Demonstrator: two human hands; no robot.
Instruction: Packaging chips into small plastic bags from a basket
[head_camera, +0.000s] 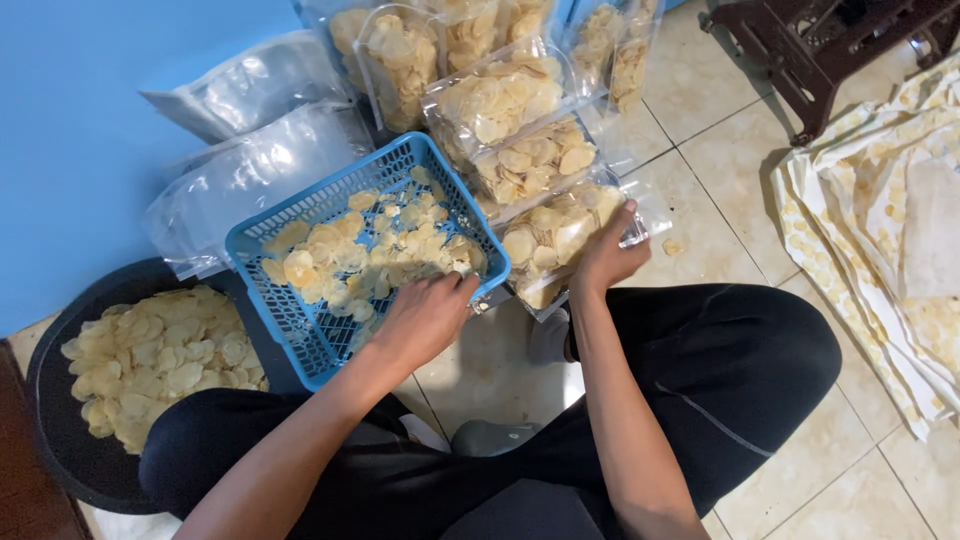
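A blue plastic basket (268, 240) holds a layer of pale yellow chips (370, 250) and sits tilted in front of me. My left hand (425, 318) rests at the basket's near right corner, fingers curled into the chips. My right hand (607, 255) grips a clear plastic bag of chips (550, 240) lying on the tiled floor just right of the basket. Several more filled clear bags (500, 100) are stacked behind it.
A black round pan (60, 440) of chips sits at the lower left. Empty clear bags (250, 150) lie against the blue wall. A dark wooden stool (810, 50) stands at the upper right, with a patterned cloth (880, 220) spread beside it.
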